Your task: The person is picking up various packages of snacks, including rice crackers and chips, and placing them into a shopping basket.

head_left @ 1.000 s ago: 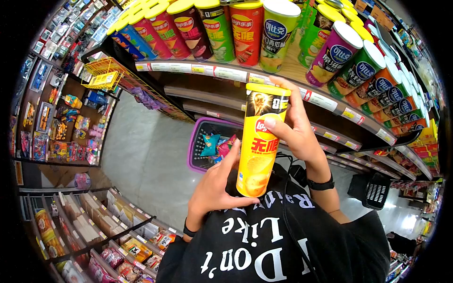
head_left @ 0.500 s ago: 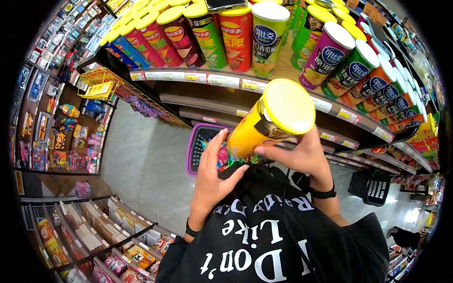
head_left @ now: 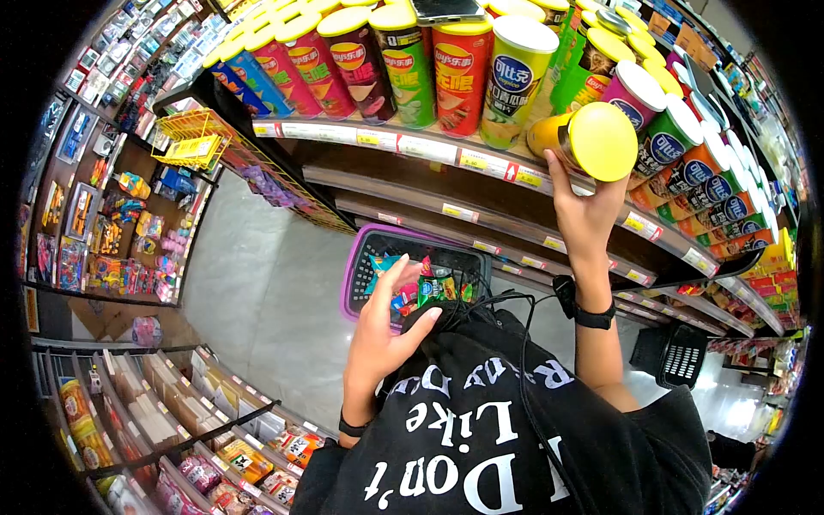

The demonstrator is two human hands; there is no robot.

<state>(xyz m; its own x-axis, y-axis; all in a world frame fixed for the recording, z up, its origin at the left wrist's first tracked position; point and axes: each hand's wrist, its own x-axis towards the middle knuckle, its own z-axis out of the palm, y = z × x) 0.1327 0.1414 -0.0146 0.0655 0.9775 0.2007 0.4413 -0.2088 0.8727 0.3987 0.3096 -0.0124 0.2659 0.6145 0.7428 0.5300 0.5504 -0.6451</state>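
My right hand (head_left: 588, 206) grips a yellow canister (head_left: 603, 142) with a yellow lid, tilted lid-end toward me, at the front edge of the top shelf. Its far end is beside a light-green canister with a white lid (head_left: 517, 81) and in front of a dark green one. Over the shopping basket (head_left: 350, 283) my left hand (head_left: 386, 330) is held with fingers spread and nothing in it. Colourful packets (head_left: 429, 289) lie in the basket, which has a purple rim.
Rows of chip canisters (head_left: 366, 64) line the top shelf, with a phone (head_left: 446, 9) lying on lids. Lower shelves (head_left: 412, 184) run beneath. A black basket (head_left: 682, 354) stands on the floor at right. A yellow wire rack (head_left: 190, 142) hangs at left.
The yellow canister has gone from between both hands up and right to the shelf, in my right hand. My left hand has let go of it and stays low.
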